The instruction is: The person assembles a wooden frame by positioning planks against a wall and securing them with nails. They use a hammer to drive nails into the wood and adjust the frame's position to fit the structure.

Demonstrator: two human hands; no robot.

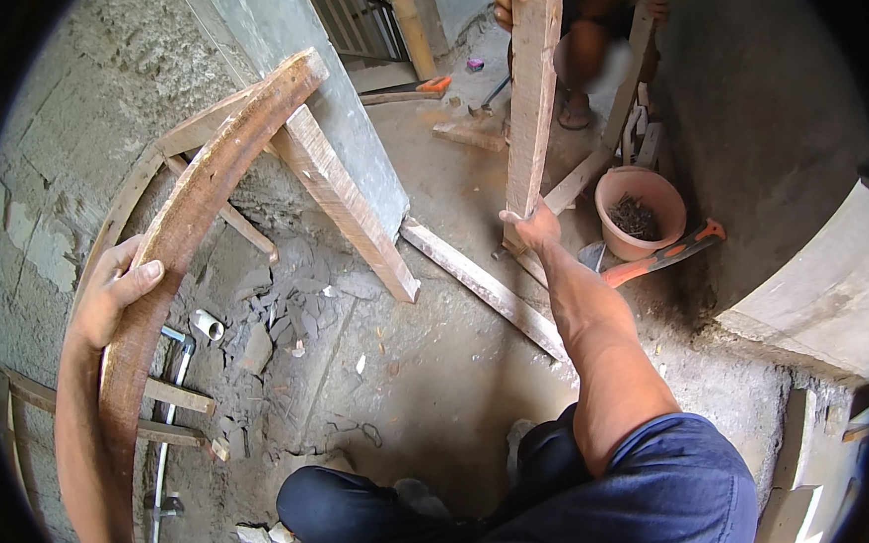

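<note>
At the left, the left hand (116,294) curls its fingers round a long brown plank (191,202). Right of centre, the right hand (538,228) closes its fingers round the lower end of an upright board (532,106); a co-worker's hand (509,0) holds its top.

Brown beam (191,202) of rough, worn wood, pale plank (533,96) of matt sawn wood — coarse-faced, pink bucket (638,181) of smooth plastic, gritty concrete floor (421,372), matt cloth trousers (339,506)
</note>
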